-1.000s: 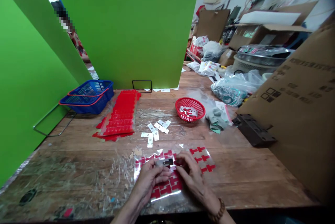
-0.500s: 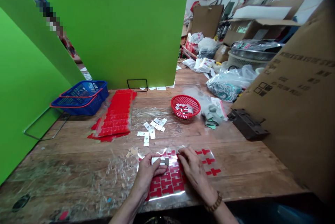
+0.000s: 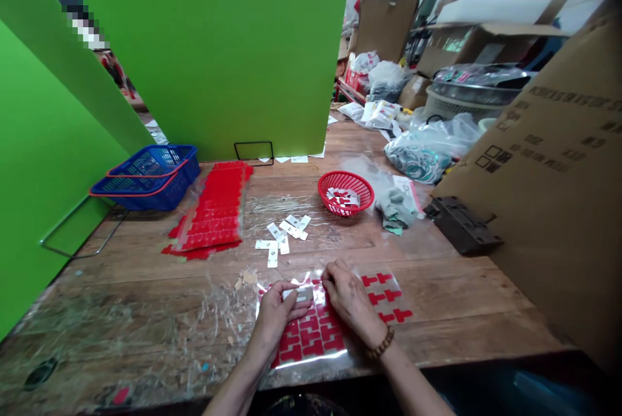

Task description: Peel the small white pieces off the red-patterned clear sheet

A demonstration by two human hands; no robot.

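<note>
My left hand (image 3: pixel 273 315) pinches a small flat rectangular piece (image 3: pixel 305 294), white and grey, between thumb and fingers. It is held over the left half of a clear sheet of red T-shaped stickers (image 3: pixel 311 336) lying near the table's front edge. My right hand (image 3: pixel 350 299), with a beaded bracelet at the wrist, rests over the sheet's middle. Its thumb and index finger are closed together near the upper rows; whatever they pinch is hidden. Several white rectangular tags (image 3: pixel 273 255) lie loosely scattered beyond the sheet.
A red basket (image 3: pixel 346 210) holds red-and-white pieces. Stacked red sheets (image 3: pixel 216 205) lie at left, beside blue baskets (image 3: pixel 168 199). A greyish cloth (image 3: pixel 396 208), dark metal box (image 3: pixel 464 225) and cardboard (image 3: pixel 549 208) stand right. Green panels (image 3: pixel 208 46) border the table.
My right hand has shifted slightly up and left across the sheet, its thumb and index finger drawing together. My left hand still holds the rectangular piece. The view has shifted slightly.
</note>
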